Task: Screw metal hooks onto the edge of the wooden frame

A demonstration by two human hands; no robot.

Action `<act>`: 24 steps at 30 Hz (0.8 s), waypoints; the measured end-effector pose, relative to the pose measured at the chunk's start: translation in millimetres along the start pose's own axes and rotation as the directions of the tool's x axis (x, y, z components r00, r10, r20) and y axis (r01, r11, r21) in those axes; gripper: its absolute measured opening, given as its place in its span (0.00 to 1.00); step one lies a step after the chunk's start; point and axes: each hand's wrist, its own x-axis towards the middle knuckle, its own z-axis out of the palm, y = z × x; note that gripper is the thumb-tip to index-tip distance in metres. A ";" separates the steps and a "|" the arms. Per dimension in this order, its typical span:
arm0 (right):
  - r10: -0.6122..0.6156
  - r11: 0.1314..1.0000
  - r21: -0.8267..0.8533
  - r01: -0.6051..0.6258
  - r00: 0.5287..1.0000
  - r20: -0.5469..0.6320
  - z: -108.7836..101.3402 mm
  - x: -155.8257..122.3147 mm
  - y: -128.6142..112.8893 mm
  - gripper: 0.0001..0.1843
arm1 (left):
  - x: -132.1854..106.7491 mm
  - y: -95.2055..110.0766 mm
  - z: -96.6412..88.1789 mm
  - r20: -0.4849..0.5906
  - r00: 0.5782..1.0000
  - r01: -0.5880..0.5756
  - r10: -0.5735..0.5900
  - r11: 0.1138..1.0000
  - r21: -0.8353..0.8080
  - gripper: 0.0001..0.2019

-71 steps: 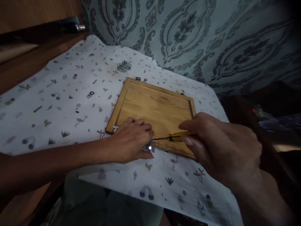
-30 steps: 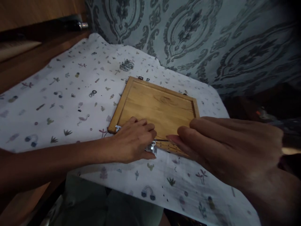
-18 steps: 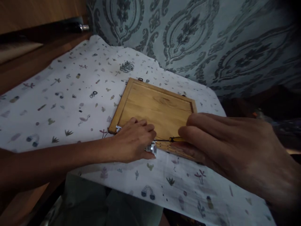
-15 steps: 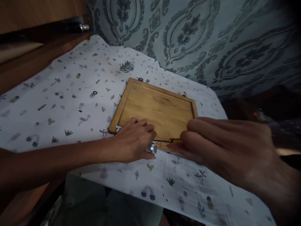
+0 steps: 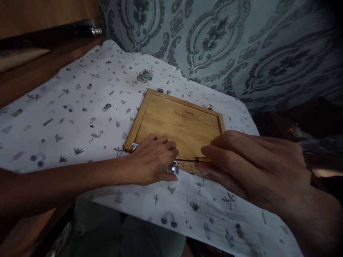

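Observation:
A framed wooden panel (image 5: 177, 121) lies flat on a white printed cloth (image 5: 80, 117). My left hand (image 5: 152, 160) rests curled on the panel's near left corner, its fingers closed over a small shiny metal fitting (image 5: 173, 167) at the near edge. My right hand (image 5: 254, 167) grips a thin screwdriver (image 5: 195, 160) with a yellow handle, held level along the near edge. The dark shaft points left to the metal fitting by my left fingertips. Most of the handle is hidden under my right fingers.
Small metal hinges (image 5: 162, 90) sit at the panel's far edge. A patterned grey-blue curtain (image 5: 227, 46) hangs behind. Wooden furniture (image 5: 32, 67) with a dark cylinder (image 5: 80, 30) stands at the left. The cloth's near edge (image 5: 160, 225) drops off toward me.
My right hand has shifted back and forth on the screwdriver handle, fingers stretching out and closing again. My left hand and the panel have stayed in place.

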 end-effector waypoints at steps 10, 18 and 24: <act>-0.054 0.994 -0.095 0.053 0.999 -0.003 -3.9 10.3 -0.9 0.24 | -1.5 0.7 -0.7 0.025 1.000 0.005 -0.005 1.000 0.000 0.18; 0.087 0.991 -0.103 -0.085 0.996 0.022 0.5 13.0 -5.3 0.20 | 0.4 1.4 -4.5 0.046 0.999 0.014 -0.014 1.000 -0.003 0.18; 0.022 0.997 -0.073 -0.023 1.000 -0.006 -1.1 16.7 -8.3 0.23 | 0.8 2.6 -3.3 0.044 0.999 0.016 -0.016 1.000 0.005 0.18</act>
